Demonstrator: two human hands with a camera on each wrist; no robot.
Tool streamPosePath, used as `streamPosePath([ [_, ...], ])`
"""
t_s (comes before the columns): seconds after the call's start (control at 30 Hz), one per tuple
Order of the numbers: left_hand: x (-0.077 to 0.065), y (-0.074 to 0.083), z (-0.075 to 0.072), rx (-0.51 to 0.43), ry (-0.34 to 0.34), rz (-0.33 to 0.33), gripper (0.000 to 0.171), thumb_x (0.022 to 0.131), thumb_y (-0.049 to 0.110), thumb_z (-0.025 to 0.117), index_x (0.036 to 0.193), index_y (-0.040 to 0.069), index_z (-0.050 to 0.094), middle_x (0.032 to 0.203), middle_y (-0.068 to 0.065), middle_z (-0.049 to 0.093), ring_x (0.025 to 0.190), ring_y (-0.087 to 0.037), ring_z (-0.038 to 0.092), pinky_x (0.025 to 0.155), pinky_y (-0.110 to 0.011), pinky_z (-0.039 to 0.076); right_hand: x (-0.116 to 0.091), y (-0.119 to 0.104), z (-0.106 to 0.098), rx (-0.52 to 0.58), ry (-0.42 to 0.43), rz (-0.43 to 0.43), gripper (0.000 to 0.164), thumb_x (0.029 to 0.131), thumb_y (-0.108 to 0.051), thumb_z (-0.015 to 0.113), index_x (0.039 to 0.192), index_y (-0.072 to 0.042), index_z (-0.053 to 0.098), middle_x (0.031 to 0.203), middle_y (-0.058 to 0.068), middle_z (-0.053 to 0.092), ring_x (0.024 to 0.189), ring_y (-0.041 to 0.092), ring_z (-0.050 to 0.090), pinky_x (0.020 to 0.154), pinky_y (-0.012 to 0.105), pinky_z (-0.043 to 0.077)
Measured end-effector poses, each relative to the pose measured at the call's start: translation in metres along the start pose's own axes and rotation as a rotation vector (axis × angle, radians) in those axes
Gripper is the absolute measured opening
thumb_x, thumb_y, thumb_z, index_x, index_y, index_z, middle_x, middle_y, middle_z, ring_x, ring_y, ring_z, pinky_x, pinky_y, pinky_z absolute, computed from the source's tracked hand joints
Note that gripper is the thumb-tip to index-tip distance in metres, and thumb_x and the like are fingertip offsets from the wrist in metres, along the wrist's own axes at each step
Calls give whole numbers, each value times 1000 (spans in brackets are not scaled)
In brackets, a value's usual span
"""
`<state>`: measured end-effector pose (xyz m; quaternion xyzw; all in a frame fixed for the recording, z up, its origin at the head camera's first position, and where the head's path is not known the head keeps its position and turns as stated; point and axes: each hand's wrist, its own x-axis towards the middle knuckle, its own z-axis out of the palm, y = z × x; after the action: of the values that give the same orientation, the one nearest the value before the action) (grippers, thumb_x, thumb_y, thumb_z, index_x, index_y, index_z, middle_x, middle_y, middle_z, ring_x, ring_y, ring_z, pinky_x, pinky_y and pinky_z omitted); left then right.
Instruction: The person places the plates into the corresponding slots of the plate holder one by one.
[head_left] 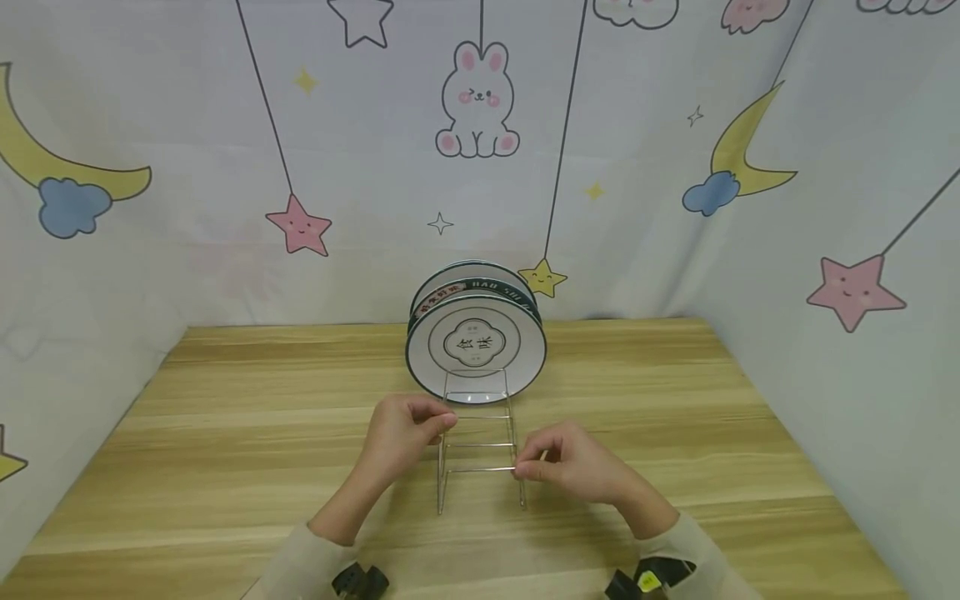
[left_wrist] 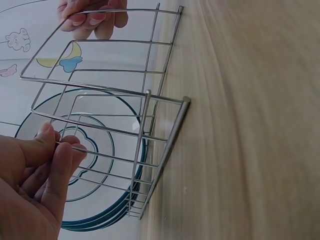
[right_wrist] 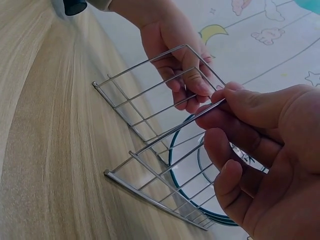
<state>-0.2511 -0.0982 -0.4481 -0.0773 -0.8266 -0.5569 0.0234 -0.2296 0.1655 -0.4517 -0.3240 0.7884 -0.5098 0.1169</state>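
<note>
A silver wire rack (head_left: 480,445) with a row of upright loops stands on the table in front of me. At its far end several round white plates (head_left: 517,333) with dark green rims stand on edge, one behind another; the front one bears a printed emblem. My left hand (head_left: 405,429) pinches a wire loop at the rack's left side between thumb and fingers. Lower and nearer to me, my right hand (head_left: 573,462) pinches the top right corner of the nearest loop. In the right wrist view the rack's long base wire (right_wrist: 150,198) rests on the table.
The wood-grain table (head_left: 285,467) spreads out on both sides of the rack. A white cloth backdrop (head_left: 375,167) printed with a rabbit, moons and stars hangs behind the table and along its sides. Black devices sit on both wrists.
</note>
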Motion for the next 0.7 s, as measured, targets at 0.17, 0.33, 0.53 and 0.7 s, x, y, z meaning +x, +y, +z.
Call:
streamPosePath([
  [0.17, 0, -1, 0, -11, -8, -12, 6, 85, 7, 77, 79, 9, 77, 75, -1, 70, 67, -19, 68, 59, -28, 60, 0, 0, -2, -11, -11, -28, 13, 90, -11, 72, 91, 1, 76, 86, 3, 72, 75, 7, 59, 62, 20, 50],
  [0.33, 1, -3, -2, -9, -9, -3, 6, 84, 9, 78, 79, 11, 77, 76, 0, 71, 68, -19, 68, 59, -27, 60, 1, 0, -5, -40, -37, -51, 13, 91, -12, 71, 92, 0, 77, 88, 4, 73, 74, 6, 59, 62, 20, 51],
  [0.53, 1, -1, -4, -14, -10, 10, 4, 86, 11, 77, 83, 8, 78, 79, 1, 72, 73, -22, 69, 61, -25, 60, 3, -4, -10, -62, -30, -25, 13, 92, -14, 71, 93, -3, 77, 92, 6, 74, 79, 9, 63, 65, 23, 53],
  [0.7, 1, 2, -8, -50, 7, -3, 4, 87, 11, 77, 87, 7, 78, 82, -2, 73, 79, -25, 70, 65, -26, 61, 2, -10, -16, -87, 31, -24, 12, 92, -15, 71, 95, -5, 77, 92, 2, 74, 78, 9, 63, 64, 23, 54],
])
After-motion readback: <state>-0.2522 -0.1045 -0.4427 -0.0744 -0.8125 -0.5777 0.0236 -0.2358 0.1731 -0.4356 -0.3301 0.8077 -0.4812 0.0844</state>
